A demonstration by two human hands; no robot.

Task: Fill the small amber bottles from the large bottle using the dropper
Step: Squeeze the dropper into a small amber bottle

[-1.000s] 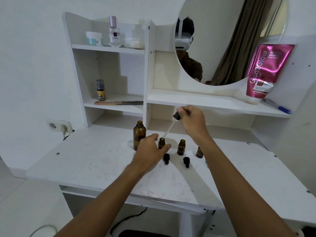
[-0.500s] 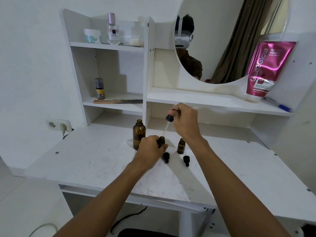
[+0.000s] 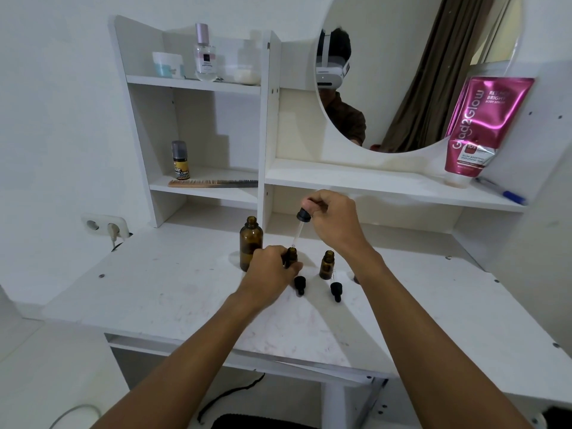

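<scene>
White worktop (image 3: 154,292) under the mirror carries everything. My large bottle (image 3: 251,243) stands uncapped at eleven o'clock of my left hand (image 3: 268,270), which wraps one small amber bottle (image 3: 292,255), I judge to steady it. At two o'clock, my right hand (image 3: 332,222) pinches the dropper (image 3: 301,226) bulb, tip just above that neck. Another small bottle (image 3: 327,265) waits at three o'clock, loose caps (image 3: 300,283) nearer me.

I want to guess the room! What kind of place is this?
Probably a bedroom dressing table: a round mirror above white shelves, with a perfume bottle, a comb and a pink lotion tube.
</scene>
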